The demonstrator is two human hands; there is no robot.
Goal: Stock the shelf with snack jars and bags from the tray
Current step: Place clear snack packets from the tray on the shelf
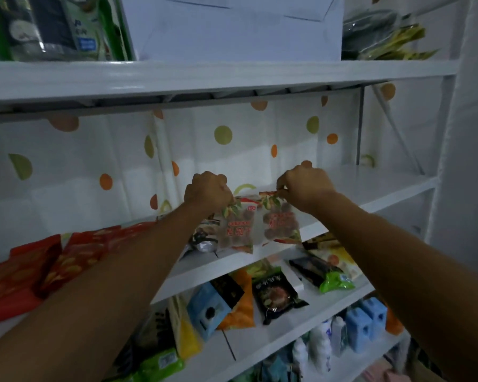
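A big white shelf (370,188) stands before a white sheet (94,166) with orange and green dots. Red bags (39,266) lie at its left. Mid-shelf, the left hand (207,193) grips one fruit bag (238,227) by its top. The right hand (305,186) pinches the other fruit bag (280,224).

The left hand (208,192) grips the left bag (236,230) by its top edge, and the right hand (305,187) pinches the top of the right bag (280,224). Both bags stand side by side, touching, on the white middle shelf (370,188). Red packets (53,260) lie further left on it.
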